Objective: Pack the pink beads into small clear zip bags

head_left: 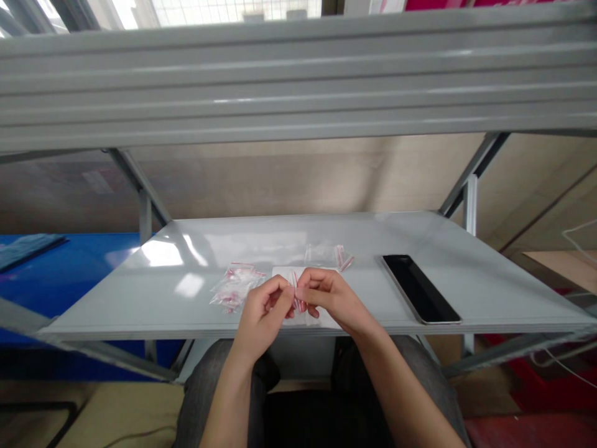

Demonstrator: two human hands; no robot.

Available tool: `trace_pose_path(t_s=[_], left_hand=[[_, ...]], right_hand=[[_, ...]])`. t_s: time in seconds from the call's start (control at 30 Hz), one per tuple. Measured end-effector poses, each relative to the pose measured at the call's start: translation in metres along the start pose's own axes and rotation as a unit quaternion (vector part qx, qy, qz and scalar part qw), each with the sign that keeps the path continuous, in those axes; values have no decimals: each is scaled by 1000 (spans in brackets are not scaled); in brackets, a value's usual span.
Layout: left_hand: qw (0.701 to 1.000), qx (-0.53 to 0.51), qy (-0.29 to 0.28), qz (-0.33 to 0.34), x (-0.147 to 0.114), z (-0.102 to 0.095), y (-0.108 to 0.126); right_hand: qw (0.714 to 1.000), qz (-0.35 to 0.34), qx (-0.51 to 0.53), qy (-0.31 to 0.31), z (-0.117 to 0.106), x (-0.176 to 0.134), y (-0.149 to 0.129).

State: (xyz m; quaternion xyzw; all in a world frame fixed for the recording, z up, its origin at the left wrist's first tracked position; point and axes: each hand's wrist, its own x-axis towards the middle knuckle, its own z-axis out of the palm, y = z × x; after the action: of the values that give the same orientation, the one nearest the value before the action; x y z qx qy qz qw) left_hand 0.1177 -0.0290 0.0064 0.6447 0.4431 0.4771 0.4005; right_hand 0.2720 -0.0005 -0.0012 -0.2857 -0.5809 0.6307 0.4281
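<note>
My left hand (270, 305) and my right hand (325, 291) meet at the front middle of the grey shelf, fingertips pinched close together. Between them is a small clear zip bag (300, 305) with red stripes, gripped from both sides; the fingers hide much of it. Under the hands lies a white sheet (326, 320), partly covered. Left of my left hand sits a loose pile of clear zip bags (234, 287) with red edges. Beyond my right hand, more flat clear bags (326, 254) with red-striped ends rest on the shelf.
A black-screened tablet or large phone (420, 289) lies at the right of the shelf (186, 323). A ribbed grey upper shelf edge (298, 81) crosses above. Slanted metal struts (140, 186) stand at both sides. A blue surface (93, 252) is at the left.
</note>
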Motion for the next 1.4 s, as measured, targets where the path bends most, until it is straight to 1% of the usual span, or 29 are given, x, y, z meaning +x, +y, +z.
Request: trace_pose_path(t_s=[0.07,0.1,0.17,0.23,0.27,0.3,0.33,0.4,0.43,0.5,0.57,0.63,0.73,0.8,0.87,0.93,1.0,1.03,1.07,1.1,1.17,1.3,1.4], left_hand=[[997,73,32,22,0,3,-2],[991,116,58,39,0,5,-4],[972,192,115,77,0,9,-9],[951,241,163,106,0,9,-11],[944,252,178,118,-1,9,-11],[941,254,184,129,-2,7,-11],[940,249,185,142,-3,5,-10],[941,231,172,179,-4,1,-7],[941,228,155,198,-4,0,-6],[939,242,101,222,-3,-1,-6],[935,263,55,230,-1,1,-9],[929,273,53,243,1,3,-13],[918,276,76,275,3,3,-17],[913,279,86,287,2,2,-18],[906,289,107,290,2,1,-18],[898,309,126,286,2,0,-19],[890,332,136,280,3,0,-20],[887,342,137,279,4,0,-20],[885,348,137,278,4,0,-21],[884,350,135,278,5,0,-21],[888,341,131,279,6,0,-20],[904,297,134,275,6,0,-17],[924,262,123,251,5,1,-15]], right_hand=[[994,-38,-96,37,2,-1,-1],[982,-65,-167,66,4,-2,-2],[934,-117,-312,126,6,-3,-3],[886,-140,-407,170,7,-5,-5],[874,-143,-426,185,7,-6,-6],[871,-142,-428,196,7,-7,-8],[874,-140,-419,203,7,-8,-9],[892,-135,-380,205,7,-9,-12],[904,-130,-357,196,7,-10,-14],[927,-115,-315,169,7,-11,-16],[940,-101,-291,146,6,-11,-17],[943,-91,-284,151,5,-10,-17],[938,-79,-287,174,4,-11,-17],[936,-84,-292,180,4,-11,-18],[925,-123,-306,187,6,-13,-20],[902,-185,-340,191,9,-14,-20],[875,-234,-384,181,12,-15,-18],[866,-245,-401,172,13,-15,-16],[863,-248,-408,162,14,-15,-14],[867,-246,-404,154,16,-14,-12],[890,-235,-364,144,17,-12,-9],[941,-206,-234,130,16,-8,-6],[967,-185,-144,99,13,-5,-3]])
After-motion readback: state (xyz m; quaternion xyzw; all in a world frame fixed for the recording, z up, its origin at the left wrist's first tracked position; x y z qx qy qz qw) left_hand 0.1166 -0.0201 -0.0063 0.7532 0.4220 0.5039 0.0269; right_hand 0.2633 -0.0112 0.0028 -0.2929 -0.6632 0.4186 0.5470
